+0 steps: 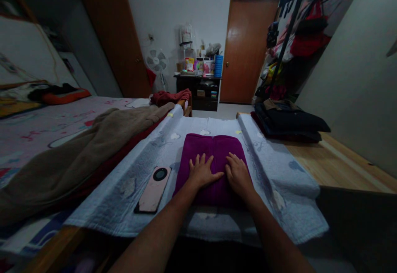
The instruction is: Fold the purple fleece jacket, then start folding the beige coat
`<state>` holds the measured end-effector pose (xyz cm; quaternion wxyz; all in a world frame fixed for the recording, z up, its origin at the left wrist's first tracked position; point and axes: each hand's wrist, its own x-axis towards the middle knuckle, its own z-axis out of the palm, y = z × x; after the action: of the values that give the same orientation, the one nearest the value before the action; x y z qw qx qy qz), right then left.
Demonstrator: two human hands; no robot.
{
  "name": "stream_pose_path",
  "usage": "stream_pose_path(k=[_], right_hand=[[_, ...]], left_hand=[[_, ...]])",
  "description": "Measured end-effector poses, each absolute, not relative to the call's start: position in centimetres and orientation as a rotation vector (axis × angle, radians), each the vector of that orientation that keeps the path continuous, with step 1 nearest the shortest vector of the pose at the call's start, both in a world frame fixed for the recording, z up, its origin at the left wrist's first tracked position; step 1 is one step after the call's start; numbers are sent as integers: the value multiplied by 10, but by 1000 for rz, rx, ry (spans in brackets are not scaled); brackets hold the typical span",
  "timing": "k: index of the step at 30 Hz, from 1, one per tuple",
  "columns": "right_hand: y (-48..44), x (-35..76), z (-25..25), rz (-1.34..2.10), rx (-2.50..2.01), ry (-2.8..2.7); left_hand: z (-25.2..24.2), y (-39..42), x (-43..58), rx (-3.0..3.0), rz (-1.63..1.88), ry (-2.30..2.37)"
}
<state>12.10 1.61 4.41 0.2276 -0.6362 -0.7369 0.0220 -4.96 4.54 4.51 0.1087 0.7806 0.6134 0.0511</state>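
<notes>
A folded purple cloth (214,147) lies on a pale blue blanket (173,144) spread over a wooden platform in front of me. My left hand (201,171) rests flat on the cloth's near half, fingers spread. Beside it my right hand (238,173) also lies flat on the cloth, fingers stretched forward. Neither hand holds anything. A pink phone (153,189) with a round camera lies on the blanket just left of the cloth.
A stack of dark folded clothes (287,122) sits at the platform's far right. A brown blanket (83,149) drapes over the bed on the left. Farther off stand a fan (157,63), a cluttered dark desk (198,87), a wooden door (246,45) and a clothes rack (294,37).
</notes>
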Motion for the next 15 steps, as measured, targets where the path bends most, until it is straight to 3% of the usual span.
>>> stream_pose_path(k=[15], right_hand=[[27,125,34,245,-2095,-2051]], left_hand=[[43,45,-50,2295,212,1791]])
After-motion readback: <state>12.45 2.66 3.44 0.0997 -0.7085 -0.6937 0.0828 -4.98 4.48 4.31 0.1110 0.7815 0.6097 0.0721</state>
